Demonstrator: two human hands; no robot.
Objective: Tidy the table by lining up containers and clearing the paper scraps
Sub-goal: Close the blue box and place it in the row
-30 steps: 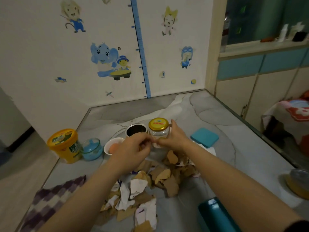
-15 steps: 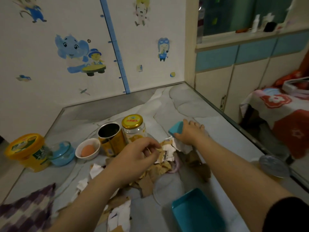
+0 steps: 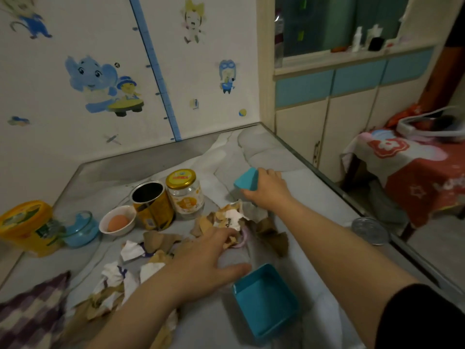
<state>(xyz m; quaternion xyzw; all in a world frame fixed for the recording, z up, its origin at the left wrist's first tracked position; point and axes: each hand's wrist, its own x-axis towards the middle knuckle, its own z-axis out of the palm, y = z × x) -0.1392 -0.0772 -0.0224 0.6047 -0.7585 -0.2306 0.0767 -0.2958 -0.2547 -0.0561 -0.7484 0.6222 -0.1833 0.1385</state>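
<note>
A row stands at the table's left: yellow tub (image 3: 26, 226), blue glass jar (image 3: 81, 229), white bowl with an egg (image 3: 117, 222), open gold can (image 3: 152, 204), glass jar with a yellow lid (image 3: 185, 193). My right hand (image 3: 268, 188) grips a tilted teal lid (image 3: 246, 181), raised off the table. My left hand (image 3: 205, 258) lies with spread fingers on the brown and white paper scraps (image 3: 226, 220). An open teal box (image 3: 265, 298) sits just right of that hand.
A purple checked cloth (image 3: 30, 316) lies at the near left corner. A round metal lid (image 3: 370, 230) sits near the table's right edge (image 3: 327, 182). Beyond the edge stand cabinets and a low table with a red cloth (image 3: 415, 167).
Both hands left the yellow-lidded jar. My right hand reached to the teal lid and lifted it up on edge. My left hand moved down onto the scraps and spread out.
</note>
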